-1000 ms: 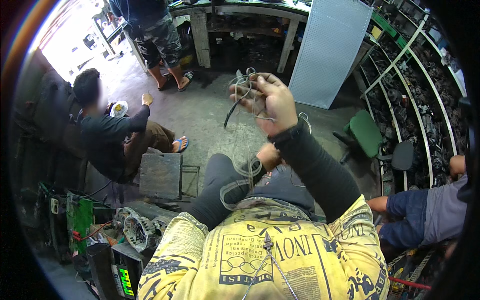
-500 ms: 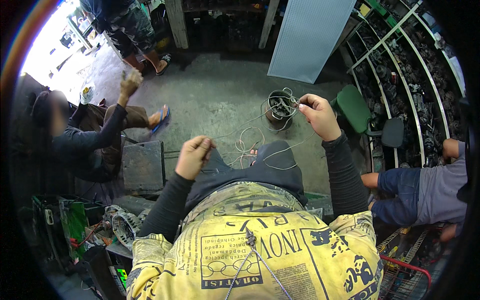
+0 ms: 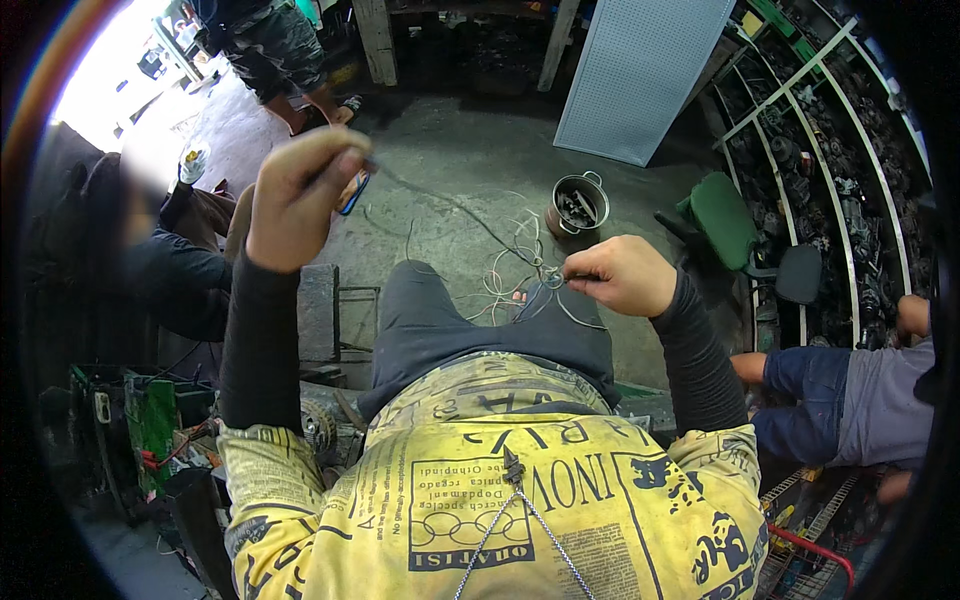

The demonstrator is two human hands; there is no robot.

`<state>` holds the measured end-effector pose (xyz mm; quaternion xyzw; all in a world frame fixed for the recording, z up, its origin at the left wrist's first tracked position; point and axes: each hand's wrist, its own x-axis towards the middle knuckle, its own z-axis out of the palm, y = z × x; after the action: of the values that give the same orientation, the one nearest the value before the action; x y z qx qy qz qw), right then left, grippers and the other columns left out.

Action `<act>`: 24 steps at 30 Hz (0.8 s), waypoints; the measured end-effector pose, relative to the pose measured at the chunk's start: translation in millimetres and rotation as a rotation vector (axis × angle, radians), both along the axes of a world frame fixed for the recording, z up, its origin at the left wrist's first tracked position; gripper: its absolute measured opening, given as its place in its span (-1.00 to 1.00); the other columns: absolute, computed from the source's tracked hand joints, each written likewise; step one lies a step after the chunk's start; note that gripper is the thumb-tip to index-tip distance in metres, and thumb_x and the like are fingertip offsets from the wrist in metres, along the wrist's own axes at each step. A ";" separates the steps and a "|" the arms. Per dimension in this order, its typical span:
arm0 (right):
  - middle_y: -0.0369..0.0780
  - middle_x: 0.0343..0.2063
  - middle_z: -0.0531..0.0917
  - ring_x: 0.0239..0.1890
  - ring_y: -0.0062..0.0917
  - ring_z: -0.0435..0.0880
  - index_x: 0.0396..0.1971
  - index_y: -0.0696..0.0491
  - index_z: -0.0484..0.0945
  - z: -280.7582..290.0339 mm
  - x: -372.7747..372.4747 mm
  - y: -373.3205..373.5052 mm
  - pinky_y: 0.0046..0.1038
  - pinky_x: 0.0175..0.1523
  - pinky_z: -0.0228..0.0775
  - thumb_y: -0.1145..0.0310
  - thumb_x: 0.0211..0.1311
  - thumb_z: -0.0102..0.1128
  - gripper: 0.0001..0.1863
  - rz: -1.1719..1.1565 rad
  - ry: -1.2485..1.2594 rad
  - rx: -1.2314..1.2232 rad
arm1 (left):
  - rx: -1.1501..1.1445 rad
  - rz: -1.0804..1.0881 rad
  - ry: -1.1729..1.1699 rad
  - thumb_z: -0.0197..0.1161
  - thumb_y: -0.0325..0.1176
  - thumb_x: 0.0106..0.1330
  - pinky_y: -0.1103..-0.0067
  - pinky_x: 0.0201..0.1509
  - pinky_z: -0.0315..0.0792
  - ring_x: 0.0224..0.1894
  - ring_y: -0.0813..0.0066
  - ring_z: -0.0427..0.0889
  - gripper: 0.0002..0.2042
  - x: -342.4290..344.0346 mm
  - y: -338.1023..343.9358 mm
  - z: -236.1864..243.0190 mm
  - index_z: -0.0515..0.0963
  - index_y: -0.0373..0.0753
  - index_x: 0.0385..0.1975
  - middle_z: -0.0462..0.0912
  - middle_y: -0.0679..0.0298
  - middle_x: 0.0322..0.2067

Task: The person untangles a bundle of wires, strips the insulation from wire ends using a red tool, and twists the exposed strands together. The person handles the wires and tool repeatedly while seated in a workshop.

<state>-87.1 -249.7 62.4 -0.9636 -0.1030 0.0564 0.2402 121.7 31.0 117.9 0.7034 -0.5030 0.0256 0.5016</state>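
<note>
My left hand (image 3: 305, 195) is raised at the upper left, its thumb and fingers pinched on the end of a thin dark wire (image 3: 455, 203). That wire slants down to a loose tangle of pale and dark wires (image 3: 540, 268) in front of my lap. My right hand (image 3: 625, 275) is closed, thumb against forefinger, on the knotted part of the tangle. Loops and loose ends hang over and between my knees. Just beyond my right hand, a metal pot (image 3: 562, 226) with looped handles stands on the floor with dark pieces inside.
A seated person (image 3: 180, 275) is close on my left; another person (image 3: 275, 50) stands farther back. At right, a person in grey (image 3: 880, 400) is beside racks of metal parts (image 3: 830, 200). A green chair (image 3: 722, 222) and a pale perforated panel (image 3: 640, 80) stand ahead.
My left hand has risen up and leftward, drawing the dark wire out. My right hand has dropped lower with the tangle, away from in front of the pot. The seated person's raised hand is now hidden.
</note>
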 end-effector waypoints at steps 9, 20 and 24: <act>-0.18 -0.64 0.55 -0.52 -0.27 0.59 -0.43 0.02 0.57 36.3 7.5 29.8 -0.31 -0.42 0.41 0.38 0.00 0.18 -0.90 0.082 -0.090 -0.177 | 0.077 -0.185 -0.132 0.08 -0.33 0.38 0.63 -0.21 0.50 -0.37 0.57 0.59 -0.80 12.6 -61.2 99.2 0.54 -0.33 -0.21 0.61 0.26 -0.35; -0.31 -0.49 0.60 -0.50 -0.66 0.48 -0.31 0.17 0.61 109.0 34.5 37.8 -0.64 -0.41 0.26 0.60 0.13 0.18 -0.87 0.023 -0.622 0.823 | 0.056 -0.578 0.354 0.12 -0.30 0.30 0.58 -0.32 0.40 -0.40 0.56 0.50 -0.83 -3.8 -197.3 -112.5 0.59 -0.24 -0.38 0.56 0.35 -0.45; -0.40 -0.47 0.57 -0.44 -0.80 0.39 -0.32 0.21 0.59 90.3 95.4 -11.6 -0.66 -0.35 0.24 0.53 0.18 0.19 -0.90 -0.295 -0.507 0.806 | 0.197 -0.793 1.155 0.01 -0.11 0.42 0.63 -0.58 0.15 -0.64 0.69 0.24 -0.71 -114.0 -165.2 -178.6 0.45 -0.21 -0.40 0.29 0.48 -0.67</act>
<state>8.3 -261.3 152.8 -0.7817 -0.0343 -0.2586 0.5665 7.7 -134.3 -60.8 0.4103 -0.3748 -0.5819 0.5938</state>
